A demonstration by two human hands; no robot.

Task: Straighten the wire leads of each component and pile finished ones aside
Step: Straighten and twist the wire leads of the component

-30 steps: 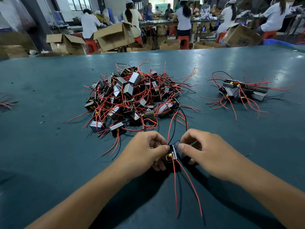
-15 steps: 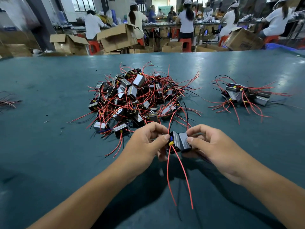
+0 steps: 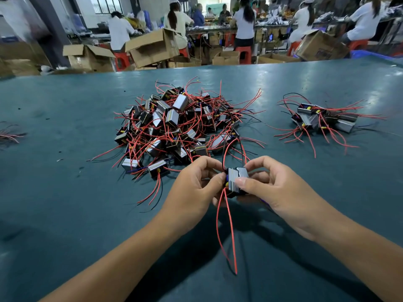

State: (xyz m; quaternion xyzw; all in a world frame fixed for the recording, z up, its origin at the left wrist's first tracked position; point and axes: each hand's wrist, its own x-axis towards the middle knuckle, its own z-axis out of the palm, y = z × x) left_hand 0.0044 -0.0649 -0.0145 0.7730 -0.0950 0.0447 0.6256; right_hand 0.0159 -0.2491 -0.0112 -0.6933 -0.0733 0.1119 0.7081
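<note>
A small black and silver component point(image 3: 236, 178) is held above the green table point(image 3: 65, 192) between both hands. My left hand point(image 3: 196, 188) pinches its left end near the yellow tabs. My right hand point(image 3: 272, 186) grips its right side, thumb on the front face. Two red leads point(image 3: 229, 232) hang down from it toward me, and red and black leads rise behind it. A big tangled heap of similar components point(image 3: 174, 127) lies just beyond my hands. A smaller pile of components point(image 3: 322, 119) sits at the right.
A few loose wires point(image 3: 8, 135) lie at the table's left edge. Past the far edge stand open cardboard boxes point(image 3: 150, 47), red stools and several people working at benches.
Both hands have lifted the component off the table and turned it a little. Its red leads now hang shorter and more to the left below it.
</note>
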